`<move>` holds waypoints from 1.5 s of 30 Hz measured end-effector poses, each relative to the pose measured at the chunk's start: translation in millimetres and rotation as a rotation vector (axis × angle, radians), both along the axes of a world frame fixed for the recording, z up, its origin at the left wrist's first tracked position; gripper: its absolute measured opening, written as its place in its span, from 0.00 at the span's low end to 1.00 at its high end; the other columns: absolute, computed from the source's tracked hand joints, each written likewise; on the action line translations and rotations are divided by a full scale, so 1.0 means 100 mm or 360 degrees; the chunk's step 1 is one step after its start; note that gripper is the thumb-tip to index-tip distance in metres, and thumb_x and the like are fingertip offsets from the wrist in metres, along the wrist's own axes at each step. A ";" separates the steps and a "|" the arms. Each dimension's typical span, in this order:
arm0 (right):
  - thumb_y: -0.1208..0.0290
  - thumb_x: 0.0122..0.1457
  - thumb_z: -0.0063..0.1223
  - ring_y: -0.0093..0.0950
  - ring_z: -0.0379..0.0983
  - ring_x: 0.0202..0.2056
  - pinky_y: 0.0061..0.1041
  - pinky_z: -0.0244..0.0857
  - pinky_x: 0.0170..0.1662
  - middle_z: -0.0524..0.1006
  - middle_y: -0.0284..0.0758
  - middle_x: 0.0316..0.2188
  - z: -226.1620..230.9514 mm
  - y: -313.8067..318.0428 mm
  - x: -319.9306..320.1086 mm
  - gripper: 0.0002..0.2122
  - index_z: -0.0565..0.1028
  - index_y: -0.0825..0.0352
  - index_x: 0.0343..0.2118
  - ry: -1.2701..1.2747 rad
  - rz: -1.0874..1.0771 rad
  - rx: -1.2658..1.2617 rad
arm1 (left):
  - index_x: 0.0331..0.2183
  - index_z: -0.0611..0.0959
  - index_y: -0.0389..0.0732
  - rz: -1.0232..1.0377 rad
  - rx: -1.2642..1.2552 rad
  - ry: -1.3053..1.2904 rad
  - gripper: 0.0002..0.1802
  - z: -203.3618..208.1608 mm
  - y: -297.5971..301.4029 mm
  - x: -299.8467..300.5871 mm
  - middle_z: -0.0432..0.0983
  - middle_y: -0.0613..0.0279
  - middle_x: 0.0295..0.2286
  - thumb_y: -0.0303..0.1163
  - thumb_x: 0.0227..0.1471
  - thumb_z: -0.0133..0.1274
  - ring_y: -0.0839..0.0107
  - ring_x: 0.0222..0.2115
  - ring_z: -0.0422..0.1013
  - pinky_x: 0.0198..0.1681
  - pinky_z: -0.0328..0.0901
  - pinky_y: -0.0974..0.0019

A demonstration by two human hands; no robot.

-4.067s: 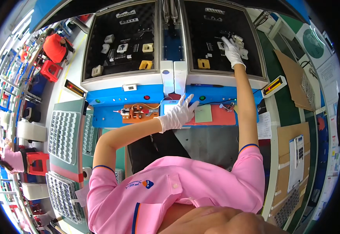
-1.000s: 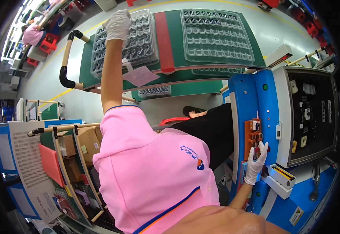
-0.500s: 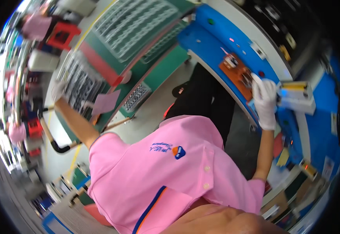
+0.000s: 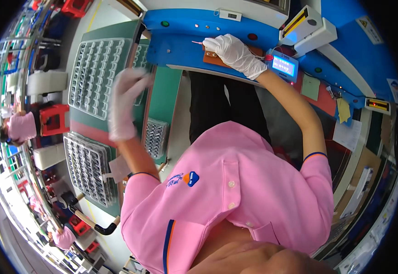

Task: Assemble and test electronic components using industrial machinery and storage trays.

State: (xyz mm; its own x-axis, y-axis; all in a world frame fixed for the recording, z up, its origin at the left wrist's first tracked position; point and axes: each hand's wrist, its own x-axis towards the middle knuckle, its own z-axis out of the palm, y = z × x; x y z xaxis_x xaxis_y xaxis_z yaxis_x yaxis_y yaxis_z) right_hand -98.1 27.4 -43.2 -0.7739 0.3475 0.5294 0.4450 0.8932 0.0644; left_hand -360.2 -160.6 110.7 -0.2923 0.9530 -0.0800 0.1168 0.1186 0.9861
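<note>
My right hand (image 4: 235,52), in a white glove, is over the orange-brown fixture block (image 4: 211,59) on the blue bench. Its fingers are drawn together at the block's left end, beside a thin pink piece (image 4: 197,42); the glove hides what they grip. My left hand (image 4: 127,102), also gloved, is raised over the gap between the green table and the bench. Motion smears its fingers, which point toward the bench, and whether they hold anything does not show. Left of that hand lies a clear plastic tray (image 4: 99,75) with rows of pockets.
A stack of filled trays (image 4: 89,169) sits nearer me on the green table (image 4: 78,119), with another tray (image 4: 155,137) on a lower level. A small lit screen (image 4: 283,66) stands right of the fixture. White box-shaped devices (image 4: 315,36) and a red button (image 4: 252,36) are behind.
My view has turned toward the bench. The left hand has left the tray stack and swung toward the bench. My right hand has shifted to the left end of the fixture.
</note>
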 end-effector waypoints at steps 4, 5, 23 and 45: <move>0.74 0.56 0.59 0.29 0.76 0.31 0.28 0.69 0.38 0.79 0.33 0.32 0.49 -0.14 0.10 0.18 0.72 0.64 0.50 0.0335 0.0092 -0.0171 | 0.39 0.82 0.39 -0.0021 0.0489 0.0529 0.10 -0.91 0.88 0.81 0.80 0.61 0.37 0.24 0.52 0.61 0.73 0.37 0.75 0.43 0.70 0.69; 0.75 0.56 0.59 0.31 0.76 0.34 0.29 0.69 0.40 0.80 0.34 0.36 0.58 -0.20 0.18 0.17 0.73 0.65 0.50 0.0463 -0.0014 -0.0282 | 0.40 0.83 0.41 -0.0015 0.0615 0.0422 0.13 -1.08 1.01 0.99 0.80 0.61 0.39 0.28 0.50 0.64 0.74 0.39 0.75 0.45 0.69 0.69; 0.78 0.61 0.57 0.23 0.73 0.45 0.22 0.67 0.46 0.78 0.32 0.45 0.38 -0.77 1.02 0.15 0.73 0.63 0.50 0.1084 -0.0483 -0.0999 | 0.36 0.82 0.56 0.0278 0.0836 0.1337 0.14 -1.68 1.23 1.25 0.61 0.52 0.62 0.33 0.46 0.66 0.39 0.63 0.49 0.62 0.43 0.38; 0.77 0.54 0.61 0.31 0.74 0.30 0.30 0.68 0.35 0.76 0.40 0.27 1.12 2.27 -0.43 0.08 0.72 0.68 0.33 0.1923 -0.0485 -0.0913 | 0.49 0.77 0.49 0.0083 0.1407 0.1668 0.19 -0.34 4.00 1.07 0.75 0.59 0.49 0.32 0.54 0.50 0.58 0.54 0.68 0.50 0.66 0.45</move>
State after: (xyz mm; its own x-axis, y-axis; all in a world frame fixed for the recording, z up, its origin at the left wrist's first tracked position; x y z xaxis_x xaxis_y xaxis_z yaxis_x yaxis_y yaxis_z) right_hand -141.0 254.0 68.7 0.2079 0.8163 0.5390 0.1414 0.5202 -0.8423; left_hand -253.4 239.7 76.5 0.1242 0.5565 0.8215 0.8621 -0.4704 0.1883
